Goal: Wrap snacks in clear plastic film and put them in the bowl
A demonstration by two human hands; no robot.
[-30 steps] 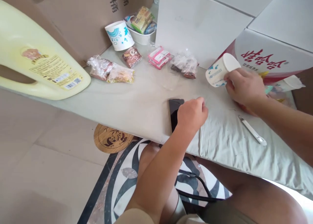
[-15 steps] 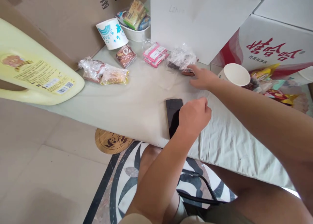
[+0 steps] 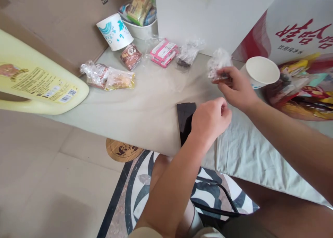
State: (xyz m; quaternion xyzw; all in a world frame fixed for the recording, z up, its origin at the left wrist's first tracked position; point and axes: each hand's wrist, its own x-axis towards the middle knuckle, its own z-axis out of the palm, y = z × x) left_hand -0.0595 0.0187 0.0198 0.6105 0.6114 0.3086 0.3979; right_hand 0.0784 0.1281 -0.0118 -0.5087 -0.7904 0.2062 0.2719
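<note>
My right hand [image 3: 238, 87] pinches a clear-wrapped reddish-brown snack [image 3: 220, 66] just above the cloth, left of an upright white paper cup [image 3: 262, 71]. My left hand [image 3: 212, 118] is a loose fist over the right side of a black phone [image 3: 185, 122]; what its fingers hold, if anything, is hidden. Behind them lie a dark snack in clear wrap [image 3: 187, 56], pink-and-white packets [image 3: 163, 52] and a brown square packet [image 3: 131, 56]. Two more wrapped snacks, one reddish [image 3: 96, 73] and one yellowish [image 3: 119, 79], touch each other further left.
A large pale yellow bottle [image 3: 39, 75] stands at the left. A patterned paper cup [image 3: 114, 32] leans before a white tub [image 3: 143, 31] of snacks. Cardboard and white boxes [image 3: 208, 19] rise behind. Bagged snacks [image 3: 304, 89] lie at the right.
My right hand has taken hold of a wrapped snack and drawn it rightward, apart from the dark one it lay with. My left hand stays by the phone.
</note>
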